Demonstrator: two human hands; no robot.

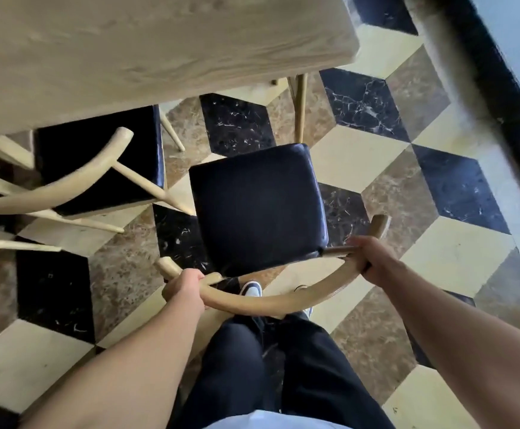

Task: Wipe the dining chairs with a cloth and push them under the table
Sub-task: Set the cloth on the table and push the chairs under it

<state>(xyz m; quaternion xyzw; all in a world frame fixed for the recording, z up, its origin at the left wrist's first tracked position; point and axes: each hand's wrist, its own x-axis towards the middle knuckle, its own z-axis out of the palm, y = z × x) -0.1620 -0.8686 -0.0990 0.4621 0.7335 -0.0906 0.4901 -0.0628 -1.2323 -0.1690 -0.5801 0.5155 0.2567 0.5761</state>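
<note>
A dining chair with a black padded seat (pixel 257 202) and a curved pale wooden backrest (pixel 277 300) stands on the floor right in front of me, near the corner of the light wooden table (pixel 147 48). The seat is fully outside the table edge. My left hand (pixel 186 289) grips the left end of the backrest. My right hand (pixel 368 258) grips its right end. No cloth is in view.
A second chair of the same kind (pixel 97 159) stands to the left, its seat partly under the table. A table leg (pixel 300 106) is just beyond the held chair. The floor has black, cream and brown tiles. A dark window frame (pixel 506 97) runs along the right.
</note>
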